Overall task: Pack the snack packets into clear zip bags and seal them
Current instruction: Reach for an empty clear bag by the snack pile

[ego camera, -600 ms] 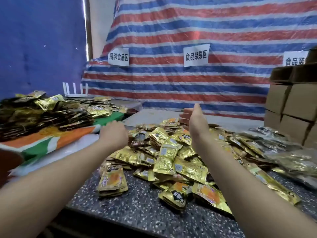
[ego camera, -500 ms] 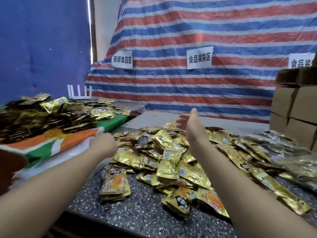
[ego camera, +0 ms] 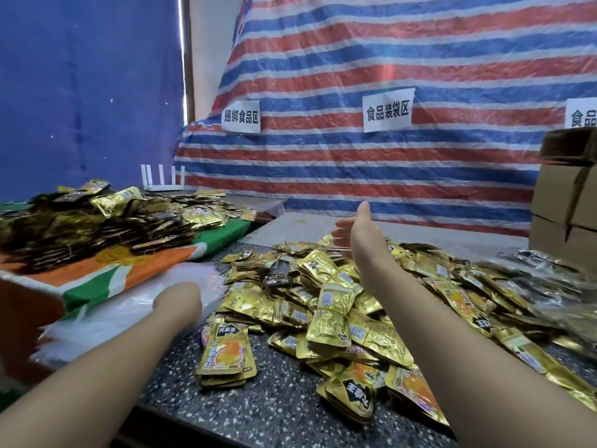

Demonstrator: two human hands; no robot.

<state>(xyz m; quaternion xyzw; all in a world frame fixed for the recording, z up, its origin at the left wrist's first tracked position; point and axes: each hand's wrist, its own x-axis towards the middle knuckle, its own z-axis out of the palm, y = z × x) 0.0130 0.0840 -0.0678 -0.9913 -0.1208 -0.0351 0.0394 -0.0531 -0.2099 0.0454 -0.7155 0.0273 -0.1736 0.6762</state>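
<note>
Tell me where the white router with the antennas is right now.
In the head view the white router stands far left at the back, against the blue curtain, just behind the dark heap of packets on the left table.

Backdrop and fittings around the packing station.

A speckled dark stone surface (ego camera: 277,405) stands before a red, white and blue striped tarpaulin (ego camera: 371,63), which bears white paper signs printed in black characters: one at left (ego camera: 241,117), one at centre (ego camera: 388,110), and one cut off by the right edge (ego camera: 583,114). A plain blue sheet (ego camera: 84,85) hangs at left. A white router with upright antennas (ego camera: 162,179) stands near the junction of the two hangings. An orange, green and white cloth (ego camera: 106,276) covers the raised area at left. Stacked brown cardboard boxes (ego camera: 565,202) occupy the right edge.
</note>
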